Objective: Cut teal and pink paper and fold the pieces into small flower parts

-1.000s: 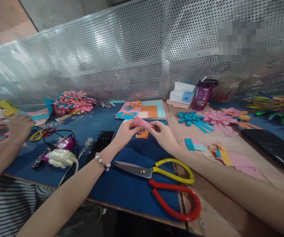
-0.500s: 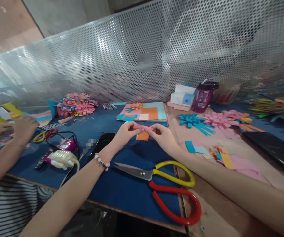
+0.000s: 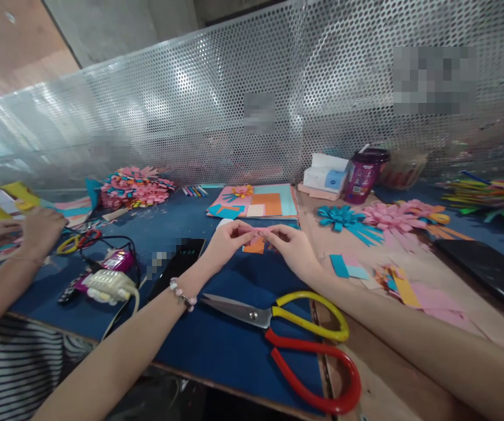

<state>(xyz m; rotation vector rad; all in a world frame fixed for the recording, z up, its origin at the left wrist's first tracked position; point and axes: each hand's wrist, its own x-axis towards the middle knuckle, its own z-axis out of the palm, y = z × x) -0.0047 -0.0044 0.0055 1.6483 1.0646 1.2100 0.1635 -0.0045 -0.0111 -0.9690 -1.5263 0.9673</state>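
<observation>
My left hand [image 3: 225,241] and my right hand [image 3: 290,245] meet above the blue table [image 3: 217,339], fingers pinched on a small folded pink paper piece [image 3: 257,232] held between them. Only a thin pink edge of it shows between the fingertips. A bead bracelet [image 3: 182,294] circles my left wrist. An orange paper scrap [image 3: 254,246] lies on the table just under the hands. Large scissors [image 3: 296,333] with one yellow and one red handle lie close in front of my arms.
A co-worker's hands [image 3: 19,234] work at the far left by yellow paper. A phone [image 3: 177,263], a charger with cable [image 3: 105,280], coloured paper sheets [image 3: 261,202], paper flowers [image 3: 392,215], a tissue box [image 3: 325,173], a purple cup [image 3: 363,174] and a perforated metal screen [image 3: 234,105] surround me.
The pink paper, held up as a broad fold a second ago, has been pressed flat and narrow between my fingertips. Both hands have dropped slightly toward the table.
</observation>
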